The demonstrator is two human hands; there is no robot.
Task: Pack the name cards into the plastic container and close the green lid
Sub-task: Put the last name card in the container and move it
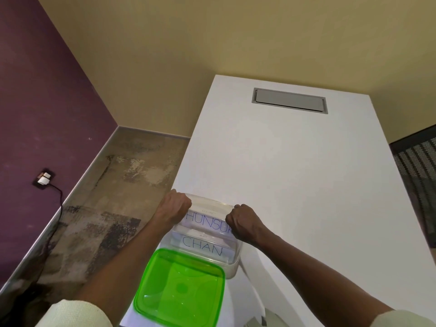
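A clear plastic container (232,261) stands at the near left corner of the white table. Inside it lie white name cards with blue lettering. One card (205,221) reads "HUNSUR" at the far side; another card (204,244) reads "CHAN" nearer me. My left hand (173,207) and my right hand (243,224) have curled fingers and hold the two ends of the far card inside the container. The green lid (180,289) lies flat just in front of the container, separate from it.
The white table (295,166) stretches away, with a grey cable hatch (289,100) at its far end. Its left edge drops to a mottled floor (106,208). A purple wall holds a socket with a plug (44,178). A dark mesh chair (420,171) stands at right.
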